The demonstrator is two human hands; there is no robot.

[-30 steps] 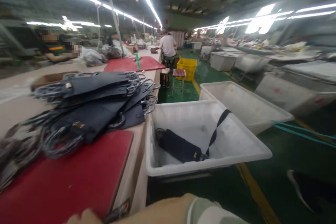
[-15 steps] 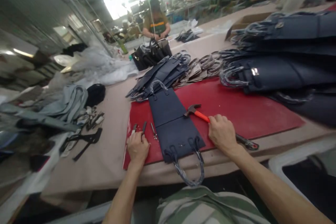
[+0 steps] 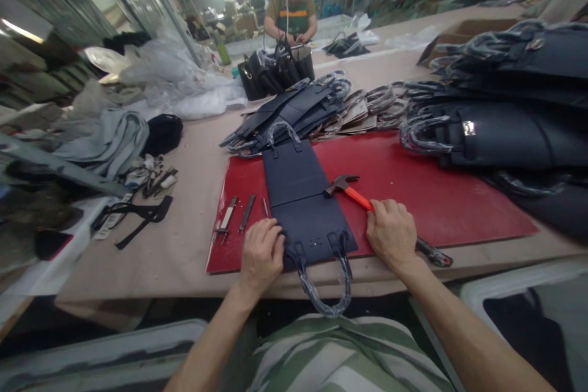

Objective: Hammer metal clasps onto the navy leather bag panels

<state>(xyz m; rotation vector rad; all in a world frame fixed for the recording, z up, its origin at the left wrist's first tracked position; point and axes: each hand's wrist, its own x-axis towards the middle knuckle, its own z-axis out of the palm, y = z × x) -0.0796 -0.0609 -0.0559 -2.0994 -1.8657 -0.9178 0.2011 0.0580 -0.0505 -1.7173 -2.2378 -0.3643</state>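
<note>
My right hand (image 3: 392, 233) is wrapped round the handle of a claw hammer (image 3: 356, 194) with an orange and black grip. The hammer's head rests over the right edge of a dark navy bag panel (image 3: 298, 177), which lies flat with plastic-wrapped handles at both ends. At the panel's lower left edge is my left hand (image 3: 263, 251), fingers curled down and closed; what they hold, if anything, is hidden. A thin metal rod (image 3: 265, 207) pokes out just above these fingers. Further left lie a slim punch tool (image 3: 247, 213) and a metal tool with a crosspiece (image 3: 227, 217).
A red mat (image 3: 441, 196) covers the table front. Stacked navy bags (image 3: 514, 135) stand at right, more navy panels (image 3: 285, 110) behind. Black straps (image 3: 142, 214) and clear plastic (image 3: 184, 95) lie left. A co-worker (image 3: 290, 12) stands across the table beside black bags (image 3: 271, 73).
My left hand has moved right, from the two left tools to the panel's lower left edge, uncovering those tools. The right hand still grips the hammer in about the same place.
</note>
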